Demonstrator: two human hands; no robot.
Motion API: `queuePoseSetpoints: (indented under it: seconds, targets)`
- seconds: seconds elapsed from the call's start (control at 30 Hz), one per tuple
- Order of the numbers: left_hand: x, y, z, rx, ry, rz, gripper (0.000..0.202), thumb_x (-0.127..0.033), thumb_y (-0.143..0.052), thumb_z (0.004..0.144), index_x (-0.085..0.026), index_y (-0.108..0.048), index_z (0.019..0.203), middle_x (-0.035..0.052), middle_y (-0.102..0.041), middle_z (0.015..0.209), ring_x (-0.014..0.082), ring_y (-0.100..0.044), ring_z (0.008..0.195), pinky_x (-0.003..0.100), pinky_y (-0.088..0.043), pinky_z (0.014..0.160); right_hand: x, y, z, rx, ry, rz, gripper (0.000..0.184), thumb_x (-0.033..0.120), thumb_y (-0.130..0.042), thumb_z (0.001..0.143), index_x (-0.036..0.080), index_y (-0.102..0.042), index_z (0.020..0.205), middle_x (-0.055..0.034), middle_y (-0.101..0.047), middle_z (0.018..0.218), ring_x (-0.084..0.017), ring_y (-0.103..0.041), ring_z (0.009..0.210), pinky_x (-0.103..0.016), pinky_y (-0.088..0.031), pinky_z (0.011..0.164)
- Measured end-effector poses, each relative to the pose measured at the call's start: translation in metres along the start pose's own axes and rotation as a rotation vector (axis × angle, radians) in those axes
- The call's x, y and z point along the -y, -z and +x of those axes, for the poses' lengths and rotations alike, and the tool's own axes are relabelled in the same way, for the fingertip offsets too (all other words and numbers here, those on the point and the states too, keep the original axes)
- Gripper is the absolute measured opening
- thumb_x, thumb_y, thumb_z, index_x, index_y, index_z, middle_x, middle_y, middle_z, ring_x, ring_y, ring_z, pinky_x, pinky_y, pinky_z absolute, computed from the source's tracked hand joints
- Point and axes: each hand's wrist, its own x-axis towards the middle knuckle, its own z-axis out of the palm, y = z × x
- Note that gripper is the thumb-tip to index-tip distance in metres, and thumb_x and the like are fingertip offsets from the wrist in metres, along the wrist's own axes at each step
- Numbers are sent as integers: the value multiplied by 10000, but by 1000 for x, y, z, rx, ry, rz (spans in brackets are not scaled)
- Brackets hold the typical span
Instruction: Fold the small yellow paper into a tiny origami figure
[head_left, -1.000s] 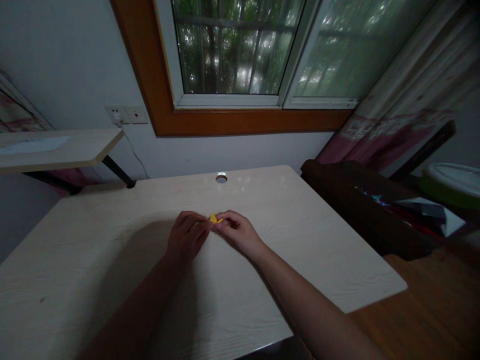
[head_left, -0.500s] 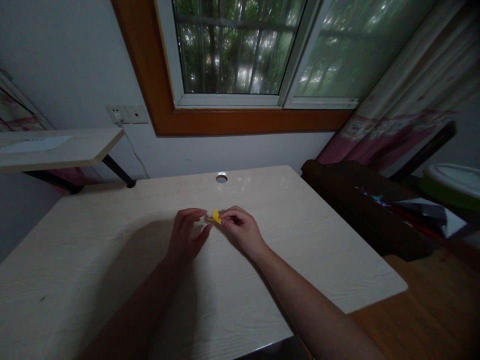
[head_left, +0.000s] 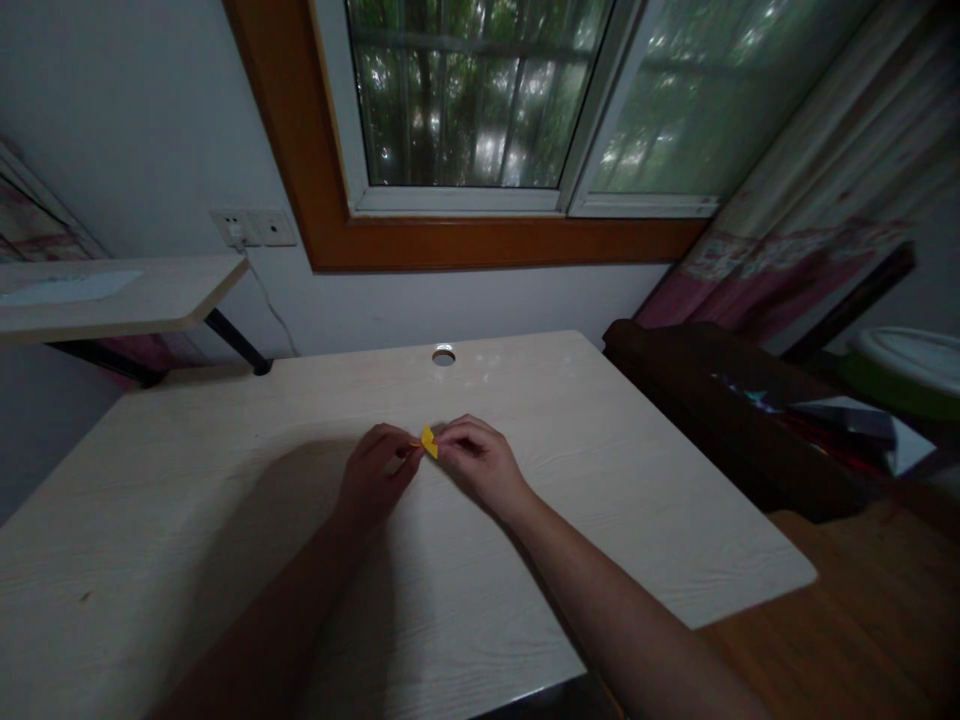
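Note:
A small folded piece of yellow paper point(head_left: 428, 441) is pinched between both my hands just above the pale wooden table point(head_left: 225, 520). My left hand point(head_left: 375, 475) has its fingers curled, with the fingertips meeting the paper's left edge. My right hand point(head_left: 480, 462) is closed on the paper's right side, knuckles up. Most of the paper is hidden behind my fingers.
A round cable hole point(head_left: 443, 355) sits near the table's far edge. A second small table point(head_left: 112, 295) stands at the left by wall sockets point(head_left: 253, 228). A dark wooden piece of furniture point(head_left: 720, 400) with papers flanks the right, under a curtain point(head_left: 810, 200).
My left fingers, spread a little half a second ago, have closed back onto the yellow paper. The paper has turned slightly between my fingertips; both hands stay in the same spot.

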Motion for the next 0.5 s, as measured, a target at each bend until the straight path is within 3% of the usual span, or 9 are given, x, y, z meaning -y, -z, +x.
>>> queuePoseSetpoints:
  seconds: [0.23,0.5]
  targets:
    - [4,0,-1,8,-17,27,41,-187,-624,866,-180,-657,891,41,-641,849,142,-608,757,278,-521,722,7,4,1,19,0,46,99,233,-633,878,239,-723,919,-63,-665,969,-178,-627,947,-333,-509,844]
    - [3,1,-1,15,-44,58,65,-210,-599,889,-195,-661,875,43,-646,832,169,-611,802,304,-514,760,-1,1,-1,46,-45,32,149,289,-706,828,239,-742,964,-65,-679,961,-173,-646,902,-305,-528,800]
